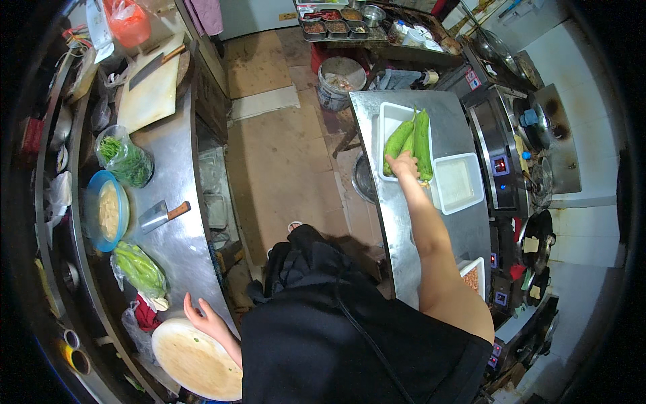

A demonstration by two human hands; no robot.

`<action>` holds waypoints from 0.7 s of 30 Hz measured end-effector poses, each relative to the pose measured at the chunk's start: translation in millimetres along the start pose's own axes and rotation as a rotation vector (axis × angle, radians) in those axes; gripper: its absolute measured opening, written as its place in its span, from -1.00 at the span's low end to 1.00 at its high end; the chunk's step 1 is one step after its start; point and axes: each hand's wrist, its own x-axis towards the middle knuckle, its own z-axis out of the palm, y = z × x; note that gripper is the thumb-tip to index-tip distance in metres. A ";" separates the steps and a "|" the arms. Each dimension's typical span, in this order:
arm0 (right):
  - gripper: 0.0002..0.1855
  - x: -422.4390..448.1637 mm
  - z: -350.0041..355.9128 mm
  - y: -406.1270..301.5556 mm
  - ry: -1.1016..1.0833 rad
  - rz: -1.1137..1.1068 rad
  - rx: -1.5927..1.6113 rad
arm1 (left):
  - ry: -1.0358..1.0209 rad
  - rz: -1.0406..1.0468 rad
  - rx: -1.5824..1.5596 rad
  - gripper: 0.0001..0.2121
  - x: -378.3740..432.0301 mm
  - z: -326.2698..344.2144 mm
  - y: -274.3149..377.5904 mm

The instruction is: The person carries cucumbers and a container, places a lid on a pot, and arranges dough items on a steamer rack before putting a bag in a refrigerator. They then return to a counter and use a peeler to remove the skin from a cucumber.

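My right hand (403, 164) reaches into a white plastic tray (382, 121) on the right-hand steel table. Its fingers rest on the lower part of the middle of several long green gourds, likely luffas (423, 139); whether they grip it I cannot tell. A second gourd (398, 137) lies to the left of it. Beside that tray sits another white tray (458, 182). My left hand (207, 319) is empty, fingers apart, by the rim of a round chopping board (199, 361) on the left counter. Near it lies a bag of green vegetables (139, 270).
The left counter (179, 166) carries a cleaver (164, 216), a blue-rimmed bowl (105, 177), bagged greens (126, 159) and a white cutting board (151, 101) with a knife (156, 65). A bucket (335, 103) stands beyond the right table; stoves (497, 151) line its far side.
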 end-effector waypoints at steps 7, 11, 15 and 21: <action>-0.19 13.9 19.5 -16.1 -0.014 0.169 0.063 | 0.020 -0.005 -0.009 -0.71 -10.3 4.1 -5.3; -0.06 47.2 34.7 -7.2 -0.007 0.242 0.150 | 0.001 0.069 -0.006 -0.72 -7.3 16.0 -9.5; -0.02 31.4 12.6 -10.0 -0.099 0.159 0.181 | -0.022 0.060 -0.021 -0.73 -3.4 20.3 -0.9; -0.04 76.6 44.4 24.5 -0.093 -0.063 0.533 | -0.104 0.137 -0.026 -0.73 18.8 36.9 15.4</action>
